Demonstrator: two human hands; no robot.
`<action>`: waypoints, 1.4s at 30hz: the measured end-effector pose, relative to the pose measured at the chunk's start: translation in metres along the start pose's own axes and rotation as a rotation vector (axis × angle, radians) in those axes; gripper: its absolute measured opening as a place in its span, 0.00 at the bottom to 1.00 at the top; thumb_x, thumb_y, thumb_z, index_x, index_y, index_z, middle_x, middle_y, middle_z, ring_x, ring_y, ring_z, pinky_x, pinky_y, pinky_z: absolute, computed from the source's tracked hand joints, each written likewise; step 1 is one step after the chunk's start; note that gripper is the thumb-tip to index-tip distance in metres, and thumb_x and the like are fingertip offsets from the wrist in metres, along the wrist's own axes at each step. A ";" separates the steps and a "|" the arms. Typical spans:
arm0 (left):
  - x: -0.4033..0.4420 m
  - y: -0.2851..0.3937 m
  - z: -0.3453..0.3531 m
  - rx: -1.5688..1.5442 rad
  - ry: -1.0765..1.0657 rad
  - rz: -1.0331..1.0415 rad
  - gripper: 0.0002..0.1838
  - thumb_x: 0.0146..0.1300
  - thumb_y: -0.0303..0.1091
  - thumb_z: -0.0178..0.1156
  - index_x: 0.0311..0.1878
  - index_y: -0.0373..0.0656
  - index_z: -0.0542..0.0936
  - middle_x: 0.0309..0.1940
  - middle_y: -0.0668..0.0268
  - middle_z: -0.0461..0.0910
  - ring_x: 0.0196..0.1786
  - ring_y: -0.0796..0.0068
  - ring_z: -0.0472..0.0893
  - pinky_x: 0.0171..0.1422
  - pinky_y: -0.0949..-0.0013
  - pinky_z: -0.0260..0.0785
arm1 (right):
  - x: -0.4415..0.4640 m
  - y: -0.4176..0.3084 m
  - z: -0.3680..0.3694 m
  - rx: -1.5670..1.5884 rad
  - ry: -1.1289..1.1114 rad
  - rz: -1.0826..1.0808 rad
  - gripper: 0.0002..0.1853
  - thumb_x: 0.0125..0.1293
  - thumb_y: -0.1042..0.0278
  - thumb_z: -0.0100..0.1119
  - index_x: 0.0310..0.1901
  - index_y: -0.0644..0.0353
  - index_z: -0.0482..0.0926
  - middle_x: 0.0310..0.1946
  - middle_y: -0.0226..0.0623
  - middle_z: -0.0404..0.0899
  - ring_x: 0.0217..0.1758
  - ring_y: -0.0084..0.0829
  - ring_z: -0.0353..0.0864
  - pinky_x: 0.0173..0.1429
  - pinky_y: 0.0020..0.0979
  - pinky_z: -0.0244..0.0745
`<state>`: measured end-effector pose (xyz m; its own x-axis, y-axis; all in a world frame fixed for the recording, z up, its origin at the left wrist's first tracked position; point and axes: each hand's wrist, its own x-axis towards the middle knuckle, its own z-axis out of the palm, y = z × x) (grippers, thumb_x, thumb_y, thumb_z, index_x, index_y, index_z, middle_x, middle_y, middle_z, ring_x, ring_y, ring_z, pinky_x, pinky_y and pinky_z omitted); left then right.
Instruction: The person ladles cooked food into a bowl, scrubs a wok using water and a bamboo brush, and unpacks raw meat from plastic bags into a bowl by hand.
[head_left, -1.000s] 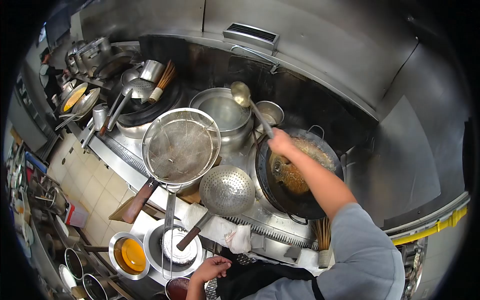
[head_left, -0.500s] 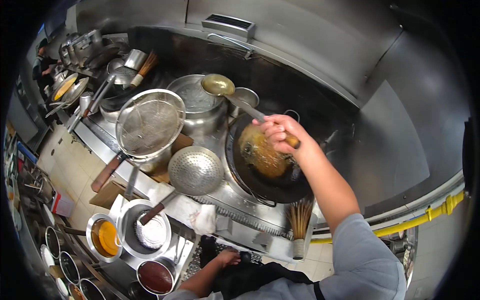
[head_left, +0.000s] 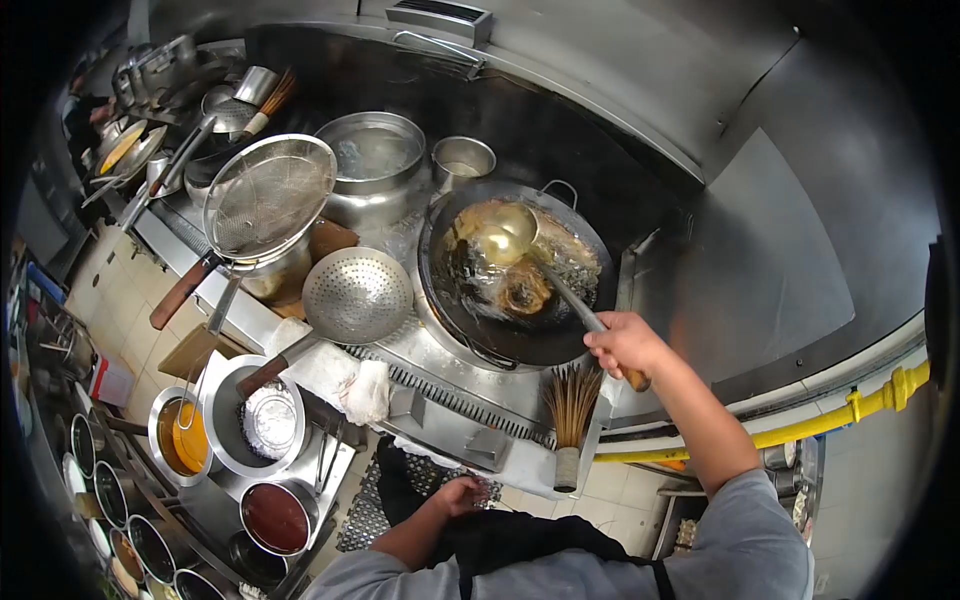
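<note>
Right hand [head_left: 625, 345]: fingers closed fully round the rear of the ladle [head_left: 508, 232], its wooden butt projecting past the palm; the grip appears firm. Left hand [head_left: 462, 496]: fingers loosely curled and partly open beside the black apron [head_left: 530, 535], with nothing seen in them. The ladle's bowl is inside the wok [head_left: 560, 340], at the bubbling liquid [head_left: 470, 285] and just beside a browned piece [head_left: 524, 290]; whether its underside touches the metal cannot be told. The wok sits on the steel counter [head_left: 428, 352], with the perforated skimmer [head_left: 358, 297] to its left and the bundled brush [head_left: 572, 400] near its front rim. Findings on handling: the rearward hold is judged sound, since it sets the knuckles outside the rim, clear of the liquid. The bowl should travel in slow, level strokes, as a quick dip or a sharp tilt could throw hot liquid towards the forearm, which is bare. Contact with the browned piece should be light, coming from beneath or alongside, because pressing down may break it. The shaft is best kept from knocking the wok's rim, and the wrist steady while the bowl is loaded. The left hand is well placed away from the heat
</note>
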<state>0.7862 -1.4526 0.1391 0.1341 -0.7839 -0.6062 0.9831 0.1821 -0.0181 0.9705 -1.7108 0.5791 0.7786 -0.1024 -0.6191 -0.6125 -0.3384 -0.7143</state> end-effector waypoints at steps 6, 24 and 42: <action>-0.107 0.067 0.008 0.983 0.176 0.158 0.26 0.56 0.36 0.64 0.60 0.43 0.78 0.46 0.65 0.83 0.47 0.72 0.81 0.53 0.66 0.73 | 0.035 -0.055 0.019 -0.753 0.553 -0.617 0.25 0.56 0.70 0.60 0.57 0.63 0.73 0.46 0.60 0.79 0.54 0.55 0.78 0.58 0.43 0.72; -0.321 0.195 0.084 0.907 0.139 0.434 0.24 0.64 0.36 0.62 0.63 0.41 0.75 0.35 0.71 0.82 0.38 0.82 0.80 0.42 0.76 0.71 | 0.251 -0.206 0.159 0.888 -0.600 0.116 0.08 0.70 0.69 0.51 0.32 0.60 0.68 0.17 0.22 0.64 0.12 0.13 0.62 0.13 0.18 0.58; -0.286 0.193 0.259 1.267 -0.023 0.791 0.16 0.68 0.32 0.61 0.56 0.38 0.79 0.38 0.68 0.81 0.42 0.79 0.79 0.50 0.73 0.72 | -0.001 -0.040 0.042 0.976 -0.171 0.128 0.08 0.68 0.72 0.53 0.31 0.57 0.65 0.21 0.25 0.66 0.14 0.14 0.61 0.16 0.21 0.56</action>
<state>0.9704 -1.3471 0.5145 0.6601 -0.7421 -0.1165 0.1077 -0.0600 0.9924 0.9889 -1.6581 0.5947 0.7156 0.0777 -0.6942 -0.5943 0.5901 -0.5465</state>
